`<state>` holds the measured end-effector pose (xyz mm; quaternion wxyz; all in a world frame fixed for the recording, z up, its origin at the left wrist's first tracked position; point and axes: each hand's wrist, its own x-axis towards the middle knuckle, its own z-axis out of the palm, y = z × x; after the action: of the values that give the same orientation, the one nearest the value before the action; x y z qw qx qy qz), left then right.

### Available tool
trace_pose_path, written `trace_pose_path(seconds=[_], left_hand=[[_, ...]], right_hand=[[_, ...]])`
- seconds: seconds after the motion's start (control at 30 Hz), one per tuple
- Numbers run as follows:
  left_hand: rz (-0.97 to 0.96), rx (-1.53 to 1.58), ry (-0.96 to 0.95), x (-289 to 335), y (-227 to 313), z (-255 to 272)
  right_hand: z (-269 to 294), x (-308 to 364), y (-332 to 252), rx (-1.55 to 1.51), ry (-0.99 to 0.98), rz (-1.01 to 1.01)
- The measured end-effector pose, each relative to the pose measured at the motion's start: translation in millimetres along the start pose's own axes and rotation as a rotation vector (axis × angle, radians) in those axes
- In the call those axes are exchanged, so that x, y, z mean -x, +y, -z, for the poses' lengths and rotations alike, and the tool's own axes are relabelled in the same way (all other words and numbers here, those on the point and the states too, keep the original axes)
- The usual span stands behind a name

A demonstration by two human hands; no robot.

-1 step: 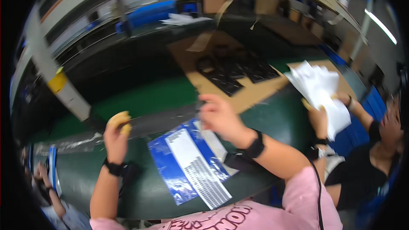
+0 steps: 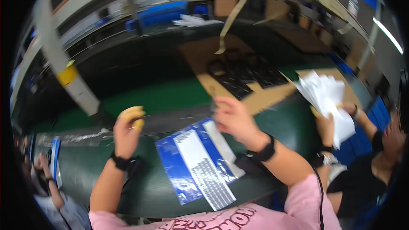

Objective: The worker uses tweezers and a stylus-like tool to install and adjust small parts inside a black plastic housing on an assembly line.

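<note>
My left hand (image 2: 128, 130), with yellow covers on its fingertips, is raised over the table left of a blue plastic bag (image 2: 170, 151). Its fingers curl together; anything between them is too small to name. Over the bag's upper right, my right hand (image 2: 236, 121) is closed, thumb and fingers drawn together around something small and dark that blur hides. Across the bag lies a white sheet (image 2: 187, 145) with rows of small grey stickers. A pale strip (image 2: 219, 142) lies beside it, partly below my right hand.
Black flat parts (image 2: 243, 74) lie on a cardboard sheet (image 2: 260, 102) farther back. On the right, a co-worker holds a fan of white sheets (image 2: 326, 93). Another person's hands (image 2: 44, 162) show at far left. A post (image 2: 70, 74) rises at left, and a tape strip (image 2: 234, 12) hangs overhead.
The whole view has shifted, so the scene sits slightly farther right and lower. Both my hands keep nearly the same pose above the table.
</note>
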<state>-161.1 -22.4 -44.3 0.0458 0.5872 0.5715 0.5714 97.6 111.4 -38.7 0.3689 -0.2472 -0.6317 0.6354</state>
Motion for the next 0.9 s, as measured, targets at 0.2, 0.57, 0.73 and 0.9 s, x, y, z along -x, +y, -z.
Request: trace_pose_path(seconds=[0.2,0.57,0.73,0.9], left_hand=[[0.633,0.639,-0.524,-23,7,-31],[0.683,1.378,-0.353,-8,-71,-27],[0.771,1.388,-0.103,-8,-75,-31],[0.762,1.380,-0.041,-6,-78,-25]], right_hand=[[29,35,7,0.133,-0.071,-0.301],[31,127,-46,-0.308,-0.475,-0.060],[42,175,11,-0.739,-0.800,0.058],[183,231,49,0.401,0.393,0.188]])
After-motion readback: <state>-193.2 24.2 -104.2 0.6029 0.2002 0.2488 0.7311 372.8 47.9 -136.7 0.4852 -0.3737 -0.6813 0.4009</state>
